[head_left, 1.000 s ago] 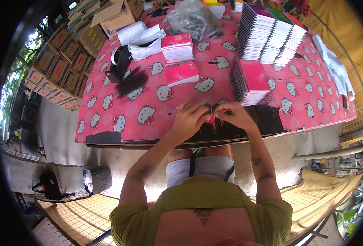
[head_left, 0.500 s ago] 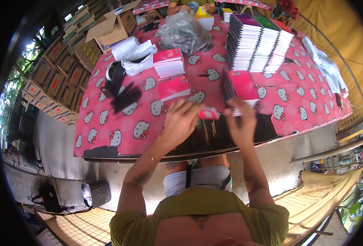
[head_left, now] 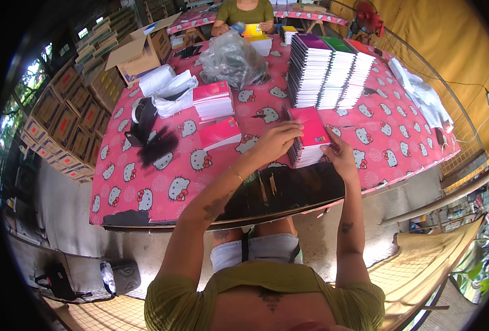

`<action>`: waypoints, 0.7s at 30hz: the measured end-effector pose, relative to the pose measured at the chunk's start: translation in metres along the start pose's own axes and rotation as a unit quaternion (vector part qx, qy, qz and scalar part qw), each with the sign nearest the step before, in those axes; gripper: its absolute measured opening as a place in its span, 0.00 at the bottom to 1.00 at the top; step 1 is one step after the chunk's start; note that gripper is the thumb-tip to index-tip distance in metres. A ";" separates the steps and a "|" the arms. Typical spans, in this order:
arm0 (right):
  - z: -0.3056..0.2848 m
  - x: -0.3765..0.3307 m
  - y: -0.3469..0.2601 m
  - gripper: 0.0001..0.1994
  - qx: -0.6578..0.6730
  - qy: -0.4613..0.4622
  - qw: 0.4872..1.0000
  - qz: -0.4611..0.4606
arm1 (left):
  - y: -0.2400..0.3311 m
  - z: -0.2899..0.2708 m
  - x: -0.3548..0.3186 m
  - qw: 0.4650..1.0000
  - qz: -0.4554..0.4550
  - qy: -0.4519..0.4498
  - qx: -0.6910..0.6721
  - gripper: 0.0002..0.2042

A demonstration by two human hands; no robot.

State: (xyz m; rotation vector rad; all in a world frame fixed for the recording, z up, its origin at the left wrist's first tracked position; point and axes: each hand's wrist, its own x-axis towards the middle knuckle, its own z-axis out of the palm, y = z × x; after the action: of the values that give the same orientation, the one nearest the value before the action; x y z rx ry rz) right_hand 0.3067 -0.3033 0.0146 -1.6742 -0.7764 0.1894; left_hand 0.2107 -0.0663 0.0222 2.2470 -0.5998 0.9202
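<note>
A stack of red spiral notebooks (head_left: 309,156) stands near the table's front edge. Both my hands are at the red notebook (head_left: 310,128) on its top. My left hand (head_left: 279,140) has its fingers bent over the coil-bound left edge. On the opposite side, my right hand (head_left: 341,154) holds the right edge and near corner between thumb and fingers. To the left lies a lower pile of red covers with white pages (head_left: 220,134), with a taller red pile (head_left: 213,101) behind it. Loose black binding coils (head_left: 159,147) lie further left.
Tall notebook stacks (head_left: 310,71) in purple, green and red rise behind my hands. A clear plastic bag (head_left: 233,59), white wrapping (head_left: 175,95) and an open carton (head_left: 142,54) occupy the far left. Across the table, a co-worker (head_left: 245,14) handles yellow notebooks. A pale cloth (head_left: 421,94) hangs at right.
Both hands have moved right and onto the stack. The red notebook, tilted edge-on between them before, now lies flat on top. The whole view has shifted slightly.
</note>
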 end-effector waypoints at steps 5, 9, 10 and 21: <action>-0.005 -0.010 -0.001 0.34 -0.059 0.025 0.996 -0.057 | 0.019 -0.009 0.000 0.999 -0.031 0.030 0.010 0.13; -0.009 -0.051 -0.050 0.31 -0.188 0.174 0.953 -0.161 | 0.000 -0.071 -0.071 0.956 -0.122 0.046 0.261 0.17; -0.008 -0.061 -0.055 0.29 -0.150 0.188 0.956 -0.170 | -0.006 -0.091 -0.088 0.937 -0.182 0.033 0.295 0.16; 0.152 -0.058 -0.043 0.24 -0.016 0.021 0.984 -0.178 | 0.057 -0.084 -0.137 0.927 -0.161 -0.086 0.328 0.19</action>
State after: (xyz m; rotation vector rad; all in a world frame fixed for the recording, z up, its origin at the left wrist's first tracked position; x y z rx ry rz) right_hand 0.1671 -0.2116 -0.0032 -1.5350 -1.0343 -0.1089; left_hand 0.0487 -0.0243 -0.0111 2.9263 0.0429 0.8353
